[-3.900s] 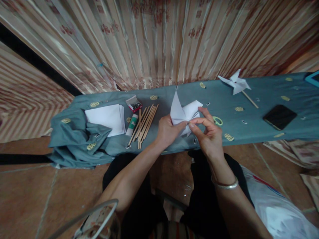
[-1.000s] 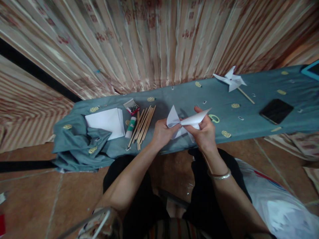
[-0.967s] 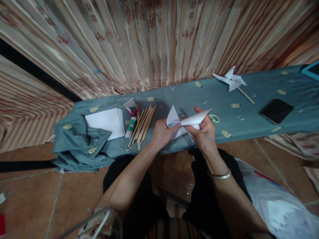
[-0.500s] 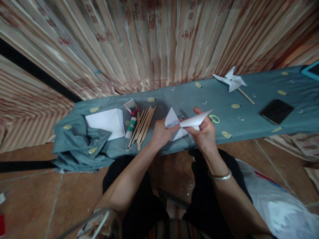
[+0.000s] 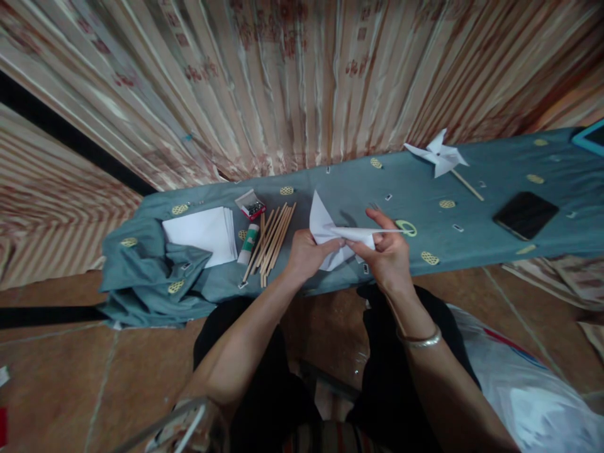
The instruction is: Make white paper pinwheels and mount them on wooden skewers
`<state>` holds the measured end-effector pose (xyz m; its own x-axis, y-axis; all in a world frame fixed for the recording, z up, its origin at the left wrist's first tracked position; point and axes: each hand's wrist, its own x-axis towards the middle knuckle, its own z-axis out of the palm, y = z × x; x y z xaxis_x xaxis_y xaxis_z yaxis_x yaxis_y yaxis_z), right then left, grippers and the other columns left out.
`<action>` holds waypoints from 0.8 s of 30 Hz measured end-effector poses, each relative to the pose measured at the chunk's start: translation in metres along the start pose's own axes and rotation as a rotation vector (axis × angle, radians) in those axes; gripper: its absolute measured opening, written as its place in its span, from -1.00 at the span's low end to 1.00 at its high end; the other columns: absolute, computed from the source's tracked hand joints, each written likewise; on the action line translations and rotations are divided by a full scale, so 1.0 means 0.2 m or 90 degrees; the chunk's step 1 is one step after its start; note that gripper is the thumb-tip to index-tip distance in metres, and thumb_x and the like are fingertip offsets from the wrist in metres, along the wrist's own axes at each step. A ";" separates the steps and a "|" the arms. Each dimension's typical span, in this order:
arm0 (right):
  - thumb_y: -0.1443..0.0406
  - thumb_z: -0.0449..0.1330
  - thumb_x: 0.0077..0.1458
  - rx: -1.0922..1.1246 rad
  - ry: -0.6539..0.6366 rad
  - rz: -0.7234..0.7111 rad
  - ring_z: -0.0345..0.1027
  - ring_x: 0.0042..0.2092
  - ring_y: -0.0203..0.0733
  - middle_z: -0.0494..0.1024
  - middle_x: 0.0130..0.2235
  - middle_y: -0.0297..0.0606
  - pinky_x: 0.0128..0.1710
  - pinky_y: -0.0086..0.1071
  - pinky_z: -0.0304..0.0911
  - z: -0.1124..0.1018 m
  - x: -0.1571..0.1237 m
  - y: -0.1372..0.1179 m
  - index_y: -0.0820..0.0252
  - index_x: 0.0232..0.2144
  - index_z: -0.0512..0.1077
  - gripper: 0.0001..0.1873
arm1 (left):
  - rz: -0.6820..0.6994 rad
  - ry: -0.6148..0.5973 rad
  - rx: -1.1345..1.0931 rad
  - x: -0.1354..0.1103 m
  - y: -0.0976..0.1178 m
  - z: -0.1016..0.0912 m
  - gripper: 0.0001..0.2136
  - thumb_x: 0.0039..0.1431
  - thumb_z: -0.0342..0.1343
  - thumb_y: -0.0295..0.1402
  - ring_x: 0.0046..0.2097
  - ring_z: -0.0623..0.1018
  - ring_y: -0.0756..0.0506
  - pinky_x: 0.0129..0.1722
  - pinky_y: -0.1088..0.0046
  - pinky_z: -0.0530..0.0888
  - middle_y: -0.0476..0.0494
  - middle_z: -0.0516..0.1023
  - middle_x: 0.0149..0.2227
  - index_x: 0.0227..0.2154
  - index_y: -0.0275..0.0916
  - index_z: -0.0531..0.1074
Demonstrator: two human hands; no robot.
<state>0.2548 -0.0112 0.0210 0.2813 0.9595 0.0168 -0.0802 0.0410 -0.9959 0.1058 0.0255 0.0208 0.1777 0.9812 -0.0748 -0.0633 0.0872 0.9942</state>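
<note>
Between my hands is a white paper pinwheel (image 5: 322,217), its blades folded in toward the middle and held just above the cloth-covered table. My left hand (image 5: 306,253) grips the paper from the left, thumb pressed near the centre. From the right, my right hand (image 5: 387,250) pinches it with the thumb at the centre, forefinger stretched out behind. Light green scissors handles (image 5: 406,228) show just right of my right hand; the rest of the scissors is hidden. To the left lie several thin wooden sticks (image 5: 276,239).
A glue stick (image 5: 248,244), an open box of pins (image 5: 250,205) and white paper sheets (image 5: 201,234) lie at left. A finished pinwheel on a stick (image 5: 438,154), a dark phone (image 5: 525,215) and a blue-edged device (image 5: 589,135) lie at right. A curtain (image 5: 292,88) hangs behind.
The paper blades have shifted: the left blade now stands taller, and the right one is pressed flatter toward the centre. Both hands stay in nearly the same place.
</note>
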 end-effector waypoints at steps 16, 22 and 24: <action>0.22 0.46 -0.25 -0.022 0.006 0.004 0.51 -0.40 -0.12 0.60 -0.43 -0.34 -0.31 -0.18 0.52 0.01 0.00 -0.02 0.16 0.06 0.34 -0.23 | 0.039 -0.011 0.041 0.01 -0.02 -0.01 -0.82 -0.12 0.36 -0.37 -0.40 0.56 -0.05 -0.40 0.50 0.46 -0.07 0.64 -0.43 -0.40 -0.32 0.60; 0.20 0.45 -0.23 -0.021 0.010 0.025 0.43 -0.53 -0.20 0.50 -0.54 -0.48 -0.43 -0.23 0.48 0.01 -0.01 -0.02 0.16 0.08 0.33 -0.21 | 0.037 -0.010 0.088 -0.01 0.03 -0.02 -0.85 -0.10 0.35 -0.36 -0.42 0.54 -0.05 -0.43 0.51 0.44 -0.08 0.63 -0.46 -0.46 -0.34 0.59; 0.19 0.44 -0.21 -0.030 0.002 0.023 0.43 -0.52 -0.19 0.51 -0.53 -0.48 -0.43 -0.22 0.47 0.01 -0.01 -0.02 0.15 0.09 0.33 -0.22 | 0.039 -0.010 0.096 -0.02 0.04 -0.02 -0.86 -0.09 0.34 -0.37 -0.41 0.55 -0.05 -0.43 0.52 0.43 -0.07 0.63 -0.45 -0.46 -0.33 0.59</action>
<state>0.2527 -0.0117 0.0243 0.2823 0.9591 -0.0197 -0.0451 -0.0072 -0.9990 0.1007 0.0236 0.0293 0.1927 0.9812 -0.0129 0.0732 -0.0013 0.9973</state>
